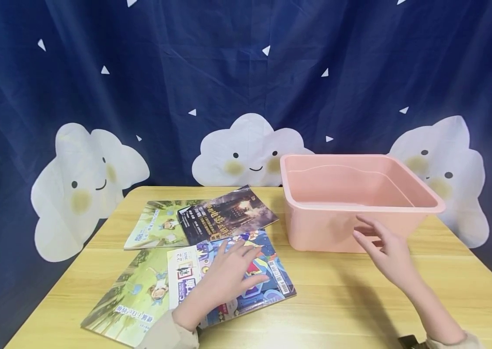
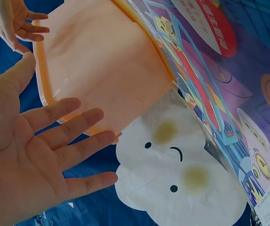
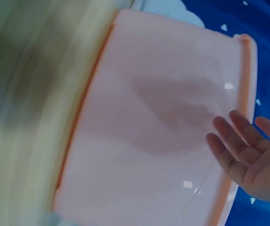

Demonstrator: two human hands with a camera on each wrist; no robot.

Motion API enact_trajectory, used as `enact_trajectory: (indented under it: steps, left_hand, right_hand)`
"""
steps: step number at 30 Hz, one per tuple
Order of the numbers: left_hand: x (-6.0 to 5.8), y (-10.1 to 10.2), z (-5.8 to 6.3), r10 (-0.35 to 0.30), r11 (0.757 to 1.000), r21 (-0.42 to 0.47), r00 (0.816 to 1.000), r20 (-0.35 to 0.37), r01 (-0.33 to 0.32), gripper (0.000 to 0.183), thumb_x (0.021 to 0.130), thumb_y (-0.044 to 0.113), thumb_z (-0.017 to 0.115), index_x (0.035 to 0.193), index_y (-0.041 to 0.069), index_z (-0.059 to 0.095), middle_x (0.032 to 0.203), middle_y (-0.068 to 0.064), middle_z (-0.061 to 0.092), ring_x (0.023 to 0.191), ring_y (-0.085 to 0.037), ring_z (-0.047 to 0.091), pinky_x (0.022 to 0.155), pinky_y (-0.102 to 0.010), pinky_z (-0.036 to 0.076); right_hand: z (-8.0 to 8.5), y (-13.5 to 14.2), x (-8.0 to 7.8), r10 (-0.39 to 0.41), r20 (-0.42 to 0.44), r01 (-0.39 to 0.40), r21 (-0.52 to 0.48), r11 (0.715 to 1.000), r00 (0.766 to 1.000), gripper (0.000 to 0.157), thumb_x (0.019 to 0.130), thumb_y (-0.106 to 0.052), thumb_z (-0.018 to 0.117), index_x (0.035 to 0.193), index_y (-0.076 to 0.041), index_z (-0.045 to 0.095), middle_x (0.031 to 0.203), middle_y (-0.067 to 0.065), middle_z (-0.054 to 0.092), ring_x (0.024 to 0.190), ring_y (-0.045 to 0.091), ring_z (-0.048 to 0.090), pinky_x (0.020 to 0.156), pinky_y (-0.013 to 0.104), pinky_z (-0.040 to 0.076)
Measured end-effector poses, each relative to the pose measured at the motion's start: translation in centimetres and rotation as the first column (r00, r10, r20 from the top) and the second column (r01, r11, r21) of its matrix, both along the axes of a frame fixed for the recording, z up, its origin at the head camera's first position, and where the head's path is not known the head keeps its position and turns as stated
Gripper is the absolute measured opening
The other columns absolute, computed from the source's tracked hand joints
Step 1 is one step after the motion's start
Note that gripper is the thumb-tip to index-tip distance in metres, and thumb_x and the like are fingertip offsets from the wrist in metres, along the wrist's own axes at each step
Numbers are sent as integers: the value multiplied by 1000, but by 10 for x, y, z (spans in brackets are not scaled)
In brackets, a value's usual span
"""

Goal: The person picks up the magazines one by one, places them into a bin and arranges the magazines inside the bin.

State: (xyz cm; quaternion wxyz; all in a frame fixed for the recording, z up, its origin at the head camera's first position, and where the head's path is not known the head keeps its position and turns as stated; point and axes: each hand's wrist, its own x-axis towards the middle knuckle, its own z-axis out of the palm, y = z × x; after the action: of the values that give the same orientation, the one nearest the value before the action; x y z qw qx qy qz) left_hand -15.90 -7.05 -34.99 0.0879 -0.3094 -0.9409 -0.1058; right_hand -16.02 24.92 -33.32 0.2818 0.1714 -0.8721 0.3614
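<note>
My left hand (image 1: 232, 271), fingers spread and extended, is over a blue, colourful magazine (image 1: 278, 274); whether it touches the cover I cannot tell. That magazine lies partly over a green picture book (image 1: 136, 286). Behind them a dark-covered magazine (image 1: 232, 211) overlaps a second green book (image 1: 158, 225). In the left wrist view the left palm (image 2: 26, 155) shows with nothing in it. My right hand (image 1: 387, 252) hovers in front of the pink plastic bin (image 1: 328, 228), fingers loosely bent and holding nothing. The right wrist view shows its fingers (image 3: 241, 141) before the bin's wall.
The bin stands at the back right of the wooden table (image 1: 315, 310), its open top facing up. Behind the table hangs a dark blue curtain (image 1: 228, 63) with white clouds and triangles.
</note>
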Motion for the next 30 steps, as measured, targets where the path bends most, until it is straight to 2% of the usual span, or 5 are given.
enact_trajectory:
  steps: [4,11,17,22,30]
  left_hand:
    - [0,-1,-1,-19,1000,-5,1000,-10,19,57,85,54,46,123,13,53,122,-7,54,118,-32,41,97,-60,20]
    - [0,-4,-3,-32,999,-4,999,-27,32,55,85,53,48,123,14,54,119,-6,55,117,-32,42,96,-61,22]
    - [1,-6,-2,-33,999,28,999,-31,33,49,85,48,51,122,16,54,119,-5,55,115,-30,45,95,-59,25]
    - [0,-11,-2,-12,998,68,994,-105,19,45,86,45,52,116,13,58,115,-7,58,111,-28,49,94,-53,32]
    - [1,-22,-7,-15,987,153,988,-151,39,35,82,34,61,106,8,64,109,-7,61,105,-24,53,92,-43,39]
  right_hand:
    - [-6,13,-5,-13,-14,12,-50,999,1000,34,81,2,61,114,2,56,88,16,65,80,-11,53,58,10,44]
    - [-102,115,-77,-54,-8,53,-73,996,999,44,86,-18,59,128,-26,48,95,-3,65,78,4,60,53,16,46]
    - [-68,123,-65,39,0,-37,-306,951,999,35,88,-8,54,123,-4,51,90,6,66,70,9,64,53,18,49]
    - [-38,123,-50,-83,-9,73,-394,916,997,31,86,-5,56,116,4,53,76,-1,67,59,8,63,47,16,48]
    - [4,105,-16,-177,81,192,-542,818,981,20,87,-4,53,104,-12,60,63,-14,63,53,0,60,45,12,46]
